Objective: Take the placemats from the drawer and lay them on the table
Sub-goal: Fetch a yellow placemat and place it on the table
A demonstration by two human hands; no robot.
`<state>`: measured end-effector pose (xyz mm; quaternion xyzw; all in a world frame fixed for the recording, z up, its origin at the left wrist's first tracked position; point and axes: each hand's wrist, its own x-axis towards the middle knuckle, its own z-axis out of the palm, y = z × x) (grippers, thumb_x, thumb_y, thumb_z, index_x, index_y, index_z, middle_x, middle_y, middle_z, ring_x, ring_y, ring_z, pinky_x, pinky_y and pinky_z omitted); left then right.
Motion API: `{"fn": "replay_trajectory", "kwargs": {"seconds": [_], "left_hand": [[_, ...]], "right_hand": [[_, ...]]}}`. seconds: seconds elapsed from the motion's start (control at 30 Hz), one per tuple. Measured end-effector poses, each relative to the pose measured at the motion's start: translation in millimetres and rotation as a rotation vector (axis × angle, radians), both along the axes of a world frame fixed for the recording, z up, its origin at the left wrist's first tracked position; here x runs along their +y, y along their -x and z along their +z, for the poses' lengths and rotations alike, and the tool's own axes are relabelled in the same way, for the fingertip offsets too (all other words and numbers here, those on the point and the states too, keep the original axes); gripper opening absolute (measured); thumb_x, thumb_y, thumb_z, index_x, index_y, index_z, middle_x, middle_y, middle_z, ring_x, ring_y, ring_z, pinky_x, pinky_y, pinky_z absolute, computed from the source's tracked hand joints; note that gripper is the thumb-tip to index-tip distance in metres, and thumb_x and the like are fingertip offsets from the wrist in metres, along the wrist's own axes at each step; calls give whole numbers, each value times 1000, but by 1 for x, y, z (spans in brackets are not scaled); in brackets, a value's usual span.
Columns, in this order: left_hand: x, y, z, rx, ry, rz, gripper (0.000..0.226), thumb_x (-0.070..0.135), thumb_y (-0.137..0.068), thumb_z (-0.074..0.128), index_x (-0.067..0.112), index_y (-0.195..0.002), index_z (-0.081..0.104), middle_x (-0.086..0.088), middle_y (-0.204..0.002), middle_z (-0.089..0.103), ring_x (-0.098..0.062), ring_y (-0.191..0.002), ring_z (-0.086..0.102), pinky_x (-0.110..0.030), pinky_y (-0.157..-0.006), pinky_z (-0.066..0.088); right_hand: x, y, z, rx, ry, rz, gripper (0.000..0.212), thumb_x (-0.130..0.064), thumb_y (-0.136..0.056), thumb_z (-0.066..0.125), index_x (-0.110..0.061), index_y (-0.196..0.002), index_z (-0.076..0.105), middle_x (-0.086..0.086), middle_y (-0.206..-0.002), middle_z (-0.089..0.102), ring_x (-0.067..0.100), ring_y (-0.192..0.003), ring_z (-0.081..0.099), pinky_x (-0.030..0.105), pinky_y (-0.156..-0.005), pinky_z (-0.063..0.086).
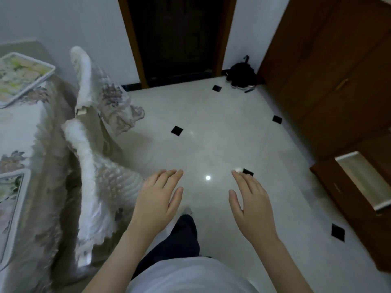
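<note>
Two floral placemats lie on the table at the left: one at the far end, another at the near end, partly cut off by the frame edge. An open wooden drawer juts out at the right, with a pale lining inside. My left hand and my right hand hover over the floor between the table and the drawer. Both hold nothing, and their fingers are straight and relaxed.
Two chairs with white fringed covers stand beside the table. A dark doorway is ahead. A brown cabinet lines the right wall, with a black bag on the tiled floor by its corner.
</note>
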<state>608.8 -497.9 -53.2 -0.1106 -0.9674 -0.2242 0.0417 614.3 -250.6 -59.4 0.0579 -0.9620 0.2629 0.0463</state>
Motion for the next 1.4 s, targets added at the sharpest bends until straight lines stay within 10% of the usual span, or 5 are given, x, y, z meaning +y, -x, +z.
{"fn": "replay_trajectory", "kwargs": {"seconds": [0.83,1.4], "left_hand": [[-30,468,26,61,-5,646,47,36,-98,33,13,-134,53,-4,-136,53,-23,-128,46,-37,-107,33],[-227,625,3,19,14,1065,48,37,-98,32,12,-131,55,-5,-133,56,-24,-125,48,-41,-104,38]], "right_hand": [[-84,612,29,24,-53,669,54,-42,-100,27,-15,-145,40,8,-142,48,23,-131,44,43,-105,41],[-357,841,13,44,-101,1089,56,-42,-97,26,-13,-141,45,8,-138,52,23,-127,47,38,-106,41]]}}
